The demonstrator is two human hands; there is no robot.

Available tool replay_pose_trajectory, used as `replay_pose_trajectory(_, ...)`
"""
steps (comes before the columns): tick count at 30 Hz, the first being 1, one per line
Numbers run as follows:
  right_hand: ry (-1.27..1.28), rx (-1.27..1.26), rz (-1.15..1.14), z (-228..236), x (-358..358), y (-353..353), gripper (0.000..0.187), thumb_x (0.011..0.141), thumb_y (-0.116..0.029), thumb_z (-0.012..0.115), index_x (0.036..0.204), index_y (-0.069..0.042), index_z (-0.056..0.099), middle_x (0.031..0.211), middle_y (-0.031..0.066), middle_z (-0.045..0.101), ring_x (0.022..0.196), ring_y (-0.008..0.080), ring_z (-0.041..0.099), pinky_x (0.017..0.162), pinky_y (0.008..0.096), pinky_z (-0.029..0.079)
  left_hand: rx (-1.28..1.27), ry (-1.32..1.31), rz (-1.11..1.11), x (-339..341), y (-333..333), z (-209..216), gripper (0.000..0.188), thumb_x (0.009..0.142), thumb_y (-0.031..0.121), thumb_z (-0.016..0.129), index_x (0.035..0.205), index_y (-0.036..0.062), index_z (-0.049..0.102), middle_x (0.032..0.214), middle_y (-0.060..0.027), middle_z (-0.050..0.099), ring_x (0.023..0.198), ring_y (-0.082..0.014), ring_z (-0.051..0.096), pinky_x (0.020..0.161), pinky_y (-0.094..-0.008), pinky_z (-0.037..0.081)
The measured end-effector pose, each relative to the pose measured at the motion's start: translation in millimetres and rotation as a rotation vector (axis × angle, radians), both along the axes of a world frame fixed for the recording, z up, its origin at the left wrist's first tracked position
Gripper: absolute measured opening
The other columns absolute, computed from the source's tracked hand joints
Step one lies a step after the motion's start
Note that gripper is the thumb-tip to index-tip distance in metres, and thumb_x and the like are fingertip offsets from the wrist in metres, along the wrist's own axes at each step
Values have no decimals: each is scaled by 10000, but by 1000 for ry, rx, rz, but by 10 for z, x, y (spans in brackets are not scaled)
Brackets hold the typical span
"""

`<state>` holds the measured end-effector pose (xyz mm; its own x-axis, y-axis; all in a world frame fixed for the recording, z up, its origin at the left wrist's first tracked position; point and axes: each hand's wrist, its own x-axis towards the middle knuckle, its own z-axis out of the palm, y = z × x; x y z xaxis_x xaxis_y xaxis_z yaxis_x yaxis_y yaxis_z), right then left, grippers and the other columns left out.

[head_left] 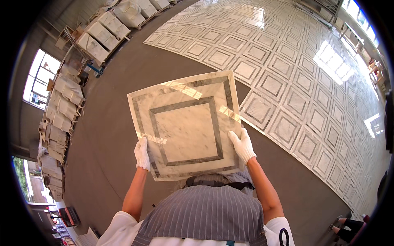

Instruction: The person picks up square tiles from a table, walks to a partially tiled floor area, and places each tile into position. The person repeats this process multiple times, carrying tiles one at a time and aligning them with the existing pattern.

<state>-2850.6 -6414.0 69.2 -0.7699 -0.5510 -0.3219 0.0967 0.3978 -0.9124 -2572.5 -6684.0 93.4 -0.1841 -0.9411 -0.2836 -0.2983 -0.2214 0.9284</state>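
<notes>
A large square marble tile (186,133), white with grey veining and inlaid dark grey square bands, is held up in front of my body, tilted a little. My left hand (142,154), in a white knit glove, grips its left edge near the lower corner. On the opposite edge my right hand (243,145), gloved the same way, clasps it with the thumb lying on the front face. The fingers behind the tile are hidden. Window light reflects off its polished surface. Its lower edge is close to my grey striped apron (205,215).
Matching tiles (287,94) lie in rows over the floor ahead and right. Grey floor (102,131) borders them. Wrapped stacks (102,36) stand at the far left, more bundles (61,106) along the left wall. Another person's legs (349,226) show at the lower right.
</notes>
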Motion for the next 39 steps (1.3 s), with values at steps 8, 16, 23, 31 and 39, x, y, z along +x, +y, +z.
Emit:
replay_pose_trajectory(8, -76, 43, -18, -234, -1864, -931, 425, 956, -400, 463, 1024, 17, 504, 937, 289, 595, 940, 448, 562, 796, 463, 430, -8, -170, 20, -1764, -890, -157, 343, 924, 411, 584, 885, 71, 607, 755, 62, 521, 679, -51, 442, 619, -237, 378)
replay_pose_trajectory(16, -287, 227, -129, -801, -2969, -1269, 485, 942, -438, 442, 1031, 33, 512, 1013, 338, 587, 981, 471, 564, 827, 471, 431, 62, -473, -180, -3459, -1716, -148, 343, 913, 416, 588, 842, 81, 601, 722, 47, 520, 631, -63, 453, 572, -244, 383)
replay_pose_trajectory(23, -376, 282, -327, -1258, -3352, -1571, 467, 953, -403, 458, 981, 59, 520, 906, 262, 595, 877, 368, 583, 782, 420, 434, 112, -611, -451, -4614, -2627, -502, 396, 904, 409, 602, 861, 16, 633, 747, 54, 507, 698, -60, 408, 629, -253, 365)
replay_pose_trajectory(31, -525, 336, -594, -1869, -3876, -2139, 503, 919, -430, 497, 1020, 55, 585, 1049, 250, 634, 1002, 358, 600, 864, 390, 443, 145, -699, -759, -6096, -3451, -1414, 436, 889, 442, 607, 842, 11, 645, 717, 47, 521, 664, -70, 412, 607, -267, 370)
replay_pose_trajectory(39, -730, 388, -923, -2578, -3833, -2485, 442, 912, -378, 567, 1060, 34, 630, 893, 23, 619, 787, 109, 511, 712, 272, 427, 155, -871, -991, -6965, -3811, -2582, 489, 865, 466, 599, 788, -16, 634, 687, -44, 581, 665, -136, 488, 627, -340, 412)
